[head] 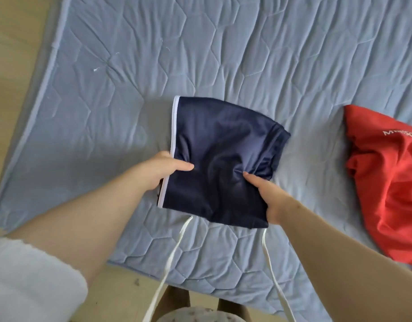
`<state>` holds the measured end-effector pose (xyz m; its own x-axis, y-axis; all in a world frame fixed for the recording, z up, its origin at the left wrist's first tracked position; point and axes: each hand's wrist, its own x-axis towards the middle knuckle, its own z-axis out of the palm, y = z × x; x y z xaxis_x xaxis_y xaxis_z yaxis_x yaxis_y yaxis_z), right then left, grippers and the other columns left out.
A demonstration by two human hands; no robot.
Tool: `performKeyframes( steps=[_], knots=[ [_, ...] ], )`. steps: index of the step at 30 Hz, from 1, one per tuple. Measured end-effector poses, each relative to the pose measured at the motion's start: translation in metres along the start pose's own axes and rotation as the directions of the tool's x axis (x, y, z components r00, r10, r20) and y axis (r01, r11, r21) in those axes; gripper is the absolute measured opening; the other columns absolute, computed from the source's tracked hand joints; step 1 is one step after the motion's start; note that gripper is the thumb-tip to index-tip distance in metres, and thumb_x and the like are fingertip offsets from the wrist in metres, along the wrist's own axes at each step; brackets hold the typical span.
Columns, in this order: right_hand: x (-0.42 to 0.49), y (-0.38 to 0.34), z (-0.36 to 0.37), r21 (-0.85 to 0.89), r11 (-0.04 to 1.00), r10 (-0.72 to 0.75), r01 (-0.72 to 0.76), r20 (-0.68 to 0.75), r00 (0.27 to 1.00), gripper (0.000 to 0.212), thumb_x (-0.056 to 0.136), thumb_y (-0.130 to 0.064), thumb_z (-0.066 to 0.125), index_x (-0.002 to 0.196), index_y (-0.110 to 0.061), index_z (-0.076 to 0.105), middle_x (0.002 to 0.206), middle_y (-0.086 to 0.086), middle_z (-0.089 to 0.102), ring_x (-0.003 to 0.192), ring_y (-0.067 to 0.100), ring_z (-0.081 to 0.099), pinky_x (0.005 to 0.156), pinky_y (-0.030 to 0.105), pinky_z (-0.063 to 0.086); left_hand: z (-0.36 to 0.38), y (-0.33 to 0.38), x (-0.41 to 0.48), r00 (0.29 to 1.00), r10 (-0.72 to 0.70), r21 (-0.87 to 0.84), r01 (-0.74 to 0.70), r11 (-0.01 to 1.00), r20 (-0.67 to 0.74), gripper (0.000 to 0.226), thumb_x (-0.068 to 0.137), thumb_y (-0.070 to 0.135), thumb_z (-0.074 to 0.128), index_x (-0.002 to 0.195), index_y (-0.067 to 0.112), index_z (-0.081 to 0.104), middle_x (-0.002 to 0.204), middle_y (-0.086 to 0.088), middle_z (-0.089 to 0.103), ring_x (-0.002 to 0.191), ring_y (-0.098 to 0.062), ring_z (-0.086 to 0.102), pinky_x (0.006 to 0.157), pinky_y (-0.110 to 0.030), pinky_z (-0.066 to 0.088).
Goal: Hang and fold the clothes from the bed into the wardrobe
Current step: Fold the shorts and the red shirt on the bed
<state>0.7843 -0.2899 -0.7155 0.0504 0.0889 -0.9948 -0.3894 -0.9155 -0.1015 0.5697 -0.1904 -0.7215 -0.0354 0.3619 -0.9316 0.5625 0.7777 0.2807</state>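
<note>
Navy shorts (pixel 219 159), near bed (pixel 107 89) front edge: light, limp, slick, we judge; our left hand (pixel 164 170) and right hand (pixel 270 198) pinch its sides.

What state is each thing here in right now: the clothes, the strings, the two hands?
navy shorts: folded, held by both side edges.
left hand: grips the white-trimmed edge, thumb on top.
right hand: grips the opposite edge, thumb on top.
white drawstrings: loose, dangling from the shorts' near edge.
red garment: crumpled, unfolded, lying on the bed cover.
bed cover: spread out, wrinkled.
</note>
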Motion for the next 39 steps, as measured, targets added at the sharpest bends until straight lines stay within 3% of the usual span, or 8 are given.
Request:
performKeyframes(
  steps=[4, 11, 14, 18, 21, 23, 27, 39],
  knots=[
    [-0.034, 0.008, -0.001, 0.023, 0.999, -0.025, 0.024, 0.057, 0.998, 0.031, 0.080, -0.031, 0.071, 0.105, -0.013, 0.067, 0.086, 0.010, 0.074, 0.074, 0.025, 0.071, 0.057, 0.029, 0.054, -0.014, -0.002, -0.042, 0.995, -0.037, -0.139, 0.049, 0.989, 0.091, 0.017, 0.072, 0.005, 0.066, 0.090, 0.007, 0.066, 0.078, -0.011, 0.073, 0.065, -0.023, 0.069, 0.057, -0.025, 0.051],
    [-0.127, -0.034, 0.016, 0.054, 0.980, -0.199, 0.193, 0.126, 0.972, 0.020, 0.082, -0.024, 0.069, 0.098, -0.012, 0.067, 0.081, 0.009, 0.074, 0.066, 0.024, 0.072, 0.048, 0.029, 0.054, -0.061, 0.022, -0.140, 0.994, 0.112, -0.313, -0.108, 0.944, -0.007, 0.022, 0.076, -0.005, 0.059, 0.097, 0.002, 0.063, 0.063, -0.007, 0.071, 0.053, -0.021, 0.068, 0.044, -0.023, 0.051],
    [-0.184, -0.061, 0.034, 0.036, 0.955, -0.297, 0.296, 0.165, 0.940, 0.016, 0.083, -0.020, 0.068, 0.095, -0.011, 0.067, 0.079, 0.009, 0.074, 0.065, 0.024, 0.072, 0.049, 0.029, 0.055, -0.092, 0.043, -0.195, 0.981, 0.179, -0.363, -0.192, 0.912, -0.069, 0.024, 0.077, -0.006, 0.058, 0.097, 0.003, 0.066, 0.075, -0.013, 0.072, 0.061, -0.027, 0.068, 0.052, -0.027, 0.053],
    [-0.259, -0.092, 0.065, -0.025, 0.894, -0.432, 0.447, 0.214, 0.876, 0.021, 0.080, -0.022, 0.071, 0.097, -0.011, 0.067, 0.082, 0.010, 0.074, 0.073, 0.027, 0.071, 0.061, 0.033, 0.055, -0.141, 0.063, -0.272, 0.960, 0.238, -0.422, -0.278, 0.863, -0.146, 0.014, 0.078, -0.003, 0.058, 0.081, 0.008, 0.066, 0.062, -0.008, 0.070, 0.050, -0.021, 0.067, 0.042, -0.022, 0.050],
    [-0.316, -0.107, 0.094, -0.074, 0.834, -0.504, 0.547, 0.300, 0.810, 0.020, 0.080, -0.024, 0.071, 0.096, -0.012, 0.068, 0.078, 0.008, 0.074, 0.070, 0.025, 0.071, 0.057, 0.030, 0.053, -0.175, 0.061, -0.328, 0.940, 0.279, -0.504, -0.341, 0.793, -0.196, 0.008, 0.079, 0.009, 0.063, 0.085, 0.009, 0.068, 0.071, -0.008, 0.073, 0.059, -0.022, 0.069, 0.052, -0.025, 0.053],
    [-0.352, -0.112, 0.115, -0.112, 0.795, -0.528, 0.596, 0.356, 0.771, 0.022, 0.079, -0.024, 0.071, 0.097, -0.012, 0.068, 0.079, 0.008, 0.074, 0.073, 0.026, 0.070, 0.059, 0.031, 0.052, -0.195, 0.055, -0.361, 0.923, 0.308, -0.584, -0.385, 0.714, -0.231, 0.022, 0.080, 0.030, 0.067, 0.095, 0.013, 0.071, 0.088, -0.008, 0.074, 0.078, -0.024, 0.071, 0.065, -0.030, 0.054],
    [-0.416, -0.116, 0.164, -0.162, 0.712, -0.563, 0.683, 0.449, 0.694, 0.026, 0.079, -0.025, 0.071, 0.101, -0.012, 0.068, 0.083, 0.010, 0.074, 0.081, 0.029, 0.068, 0.063, 0.034, 0.051, -0.238, 0.035, -0.421, 0.887, 0.319, -0.682, -0.461, 0.568, -0.334, 0.034, 0.081, 0.042, 0.066, 0.101, 0.015, 0.069, 0.095, -0.008, 0.073, 0.083, -0.025, 0.071, 0.061, -0.030, 0.055],
    [-0.548, -0.047, 0.381, -0.229, 0.556, -0.396, 0.799, 0.772, 0.497, 0.029, 0.081, -0.027, 0.067, 0.107, -0.014, 0.065, 0.091, 0.011, 0.074, 0.083, 0.032, 0.070, 0.063, 0.036, 0.052, -0.406, -0.112, -0.558, 0.778, 0.186, -0.688, -0.621, 0.376, -0.600, 0.037, 0.082, 0.037, 0.067, 0.105, 0.008, 0.067, 0.095, -0.010, 0.073, 0.088, -0.027, 0.069, 0.071, -0.035, 0.051]
  ],
)
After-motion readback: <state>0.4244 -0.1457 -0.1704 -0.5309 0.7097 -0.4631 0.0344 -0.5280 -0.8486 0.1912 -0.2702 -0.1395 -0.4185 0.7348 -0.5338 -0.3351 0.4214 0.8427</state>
